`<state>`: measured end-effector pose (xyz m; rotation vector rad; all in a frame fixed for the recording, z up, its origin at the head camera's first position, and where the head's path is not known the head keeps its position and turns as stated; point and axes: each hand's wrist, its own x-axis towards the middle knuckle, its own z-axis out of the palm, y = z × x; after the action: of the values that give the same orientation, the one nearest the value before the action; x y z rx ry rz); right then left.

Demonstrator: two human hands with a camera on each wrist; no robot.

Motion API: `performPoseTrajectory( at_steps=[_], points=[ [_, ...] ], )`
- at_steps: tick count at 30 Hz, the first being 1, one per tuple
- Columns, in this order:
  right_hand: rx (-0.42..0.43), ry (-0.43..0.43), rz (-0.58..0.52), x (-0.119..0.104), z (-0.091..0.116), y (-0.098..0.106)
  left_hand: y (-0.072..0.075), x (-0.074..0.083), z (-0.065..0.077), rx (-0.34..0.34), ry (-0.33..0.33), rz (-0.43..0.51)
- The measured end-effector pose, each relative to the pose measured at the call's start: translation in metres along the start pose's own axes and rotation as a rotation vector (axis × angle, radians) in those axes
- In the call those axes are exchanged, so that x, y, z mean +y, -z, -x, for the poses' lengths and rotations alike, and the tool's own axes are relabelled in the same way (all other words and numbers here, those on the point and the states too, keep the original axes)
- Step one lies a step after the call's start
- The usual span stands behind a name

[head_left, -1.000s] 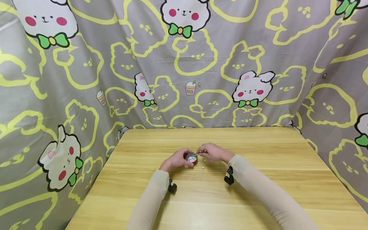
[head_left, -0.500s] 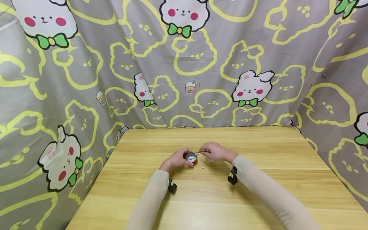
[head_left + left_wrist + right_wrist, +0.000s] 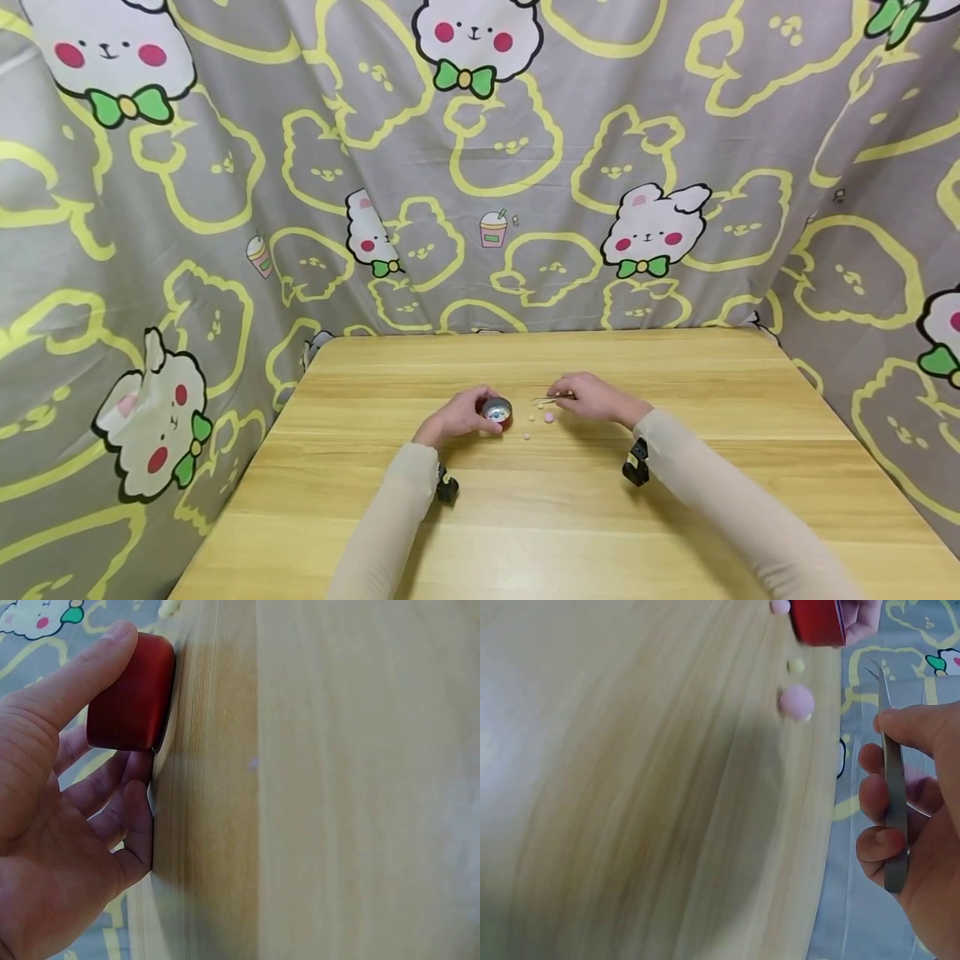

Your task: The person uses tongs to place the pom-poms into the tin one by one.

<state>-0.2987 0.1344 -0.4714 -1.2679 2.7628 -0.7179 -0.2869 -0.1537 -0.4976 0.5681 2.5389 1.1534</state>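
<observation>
My left hand [image 3: 463, 415] holds a small round red tin [image 3: 133, 694] on the table, thumb on one side and fingers round the other. Inside the open tin [image 3: 497, 412] lie small pale and bluish pieces. To its right, my right hand [image 3: 596, 398] pinches metal tweezers [image 3: 895, 802] between thumb and fingers, their tips pointing left toward the tin. The tweezer tips stand slightly apart in the right wrist view, with nothing seen between them. Just below the tweezers sits a larger pink ball [image 3: 548, 417], with a small yellow ball [image 3: 532, 418] beside it.
A small pink ball [image 3: 527, 437] lies on the wooden table [image 3: 525, 517], nearer the front than the others. Behind the table hangs a grey patterned curtain [image 3: 555, 167], which also runs along both sides.
My right hand has moved right with the tweezers, whose tips were over the tin before. The larger pink ball now shows near that hand. My left hand keeps its place at the tin.
</observation>
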Motion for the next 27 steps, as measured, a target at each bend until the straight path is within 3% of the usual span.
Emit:
performPoseTrajectory(
  at_steps=[12,27],
  points=[
    [0.015,-0.017,-0.019,0.014,0.019,-0.004,0.000,0.000,0.001,0.002,-0.001,0.009],
    [0.011,-0.030,-0.055,0.024,0.023,-0.010,0.000,-0.002,-0.001,0.002,-0.012,0.010]
  ],
)
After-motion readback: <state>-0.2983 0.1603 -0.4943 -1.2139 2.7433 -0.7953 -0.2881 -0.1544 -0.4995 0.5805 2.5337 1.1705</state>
